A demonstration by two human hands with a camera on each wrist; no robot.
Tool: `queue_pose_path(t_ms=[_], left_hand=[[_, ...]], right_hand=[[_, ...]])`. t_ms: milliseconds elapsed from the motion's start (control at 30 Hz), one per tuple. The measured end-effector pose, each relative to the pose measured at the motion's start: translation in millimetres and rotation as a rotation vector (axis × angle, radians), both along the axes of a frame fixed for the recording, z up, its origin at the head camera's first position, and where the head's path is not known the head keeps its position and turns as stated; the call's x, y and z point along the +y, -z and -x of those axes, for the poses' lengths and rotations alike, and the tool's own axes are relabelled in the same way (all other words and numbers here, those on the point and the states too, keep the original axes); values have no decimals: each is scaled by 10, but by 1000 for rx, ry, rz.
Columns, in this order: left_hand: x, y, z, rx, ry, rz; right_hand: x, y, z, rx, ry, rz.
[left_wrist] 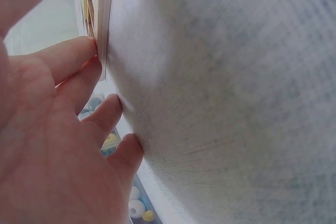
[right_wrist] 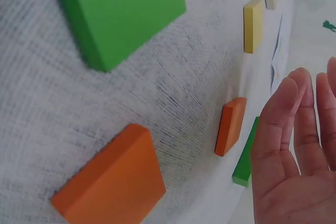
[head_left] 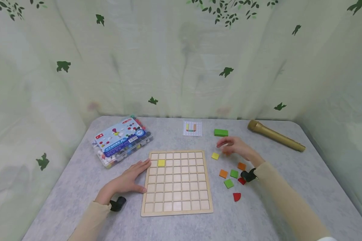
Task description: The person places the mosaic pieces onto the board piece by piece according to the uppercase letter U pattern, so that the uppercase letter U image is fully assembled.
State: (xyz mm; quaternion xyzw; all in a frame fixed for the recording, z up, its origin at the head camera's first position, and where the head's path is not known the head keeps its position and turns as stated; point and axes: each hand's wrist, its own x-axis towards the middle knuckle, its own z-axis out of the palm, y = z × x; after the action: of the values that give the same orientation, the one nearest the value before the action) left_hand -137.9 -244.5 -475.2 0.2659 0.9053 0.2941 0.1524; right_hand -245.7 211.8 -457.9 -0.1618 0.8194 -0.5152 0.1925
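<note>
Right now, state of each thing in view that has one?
Board: flat, one yellow tile inset
Left hand: touching board's left edge
Right hand: raised, no tile visible
Loose tiles: scattered, flat
Green block: flat
Bead case: closed
Card: pattern up
Microphone: lying down

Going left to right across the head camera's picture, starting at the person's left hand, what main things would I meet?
Left hand, board, loose yellow tile, right hand, microphone. Things sharing the same left-to-right stretch are left out.
</note>
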Motion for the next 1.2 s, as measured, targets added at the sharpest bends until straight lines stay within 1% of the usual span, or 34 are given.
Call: queue_pose_path(t_ms=[100, 233, 667, 833, 1000, 1200], left_hand=[[-1, 5, 2, -2, -3, 0], [0, 9, 3, -2, -7, 5], [1, 3, -1, -2, -4, -4], [4, -8, 0, -7, -3, -7], [7, -17, -2, -12, -3, -6], [11, -24, -7, -14, -3, -8]], right_hand=[[-37, 23, -16, 5, -22, -21], [-88, 66, -29, 13, -26, -52], [-240, 116, -69, 124, -7, -205], [-322, 114, -74, 177, -11, -286], [-388, 104, -75, 178, -8, -340], [-443, 76, -86, 159, -9, -371]])
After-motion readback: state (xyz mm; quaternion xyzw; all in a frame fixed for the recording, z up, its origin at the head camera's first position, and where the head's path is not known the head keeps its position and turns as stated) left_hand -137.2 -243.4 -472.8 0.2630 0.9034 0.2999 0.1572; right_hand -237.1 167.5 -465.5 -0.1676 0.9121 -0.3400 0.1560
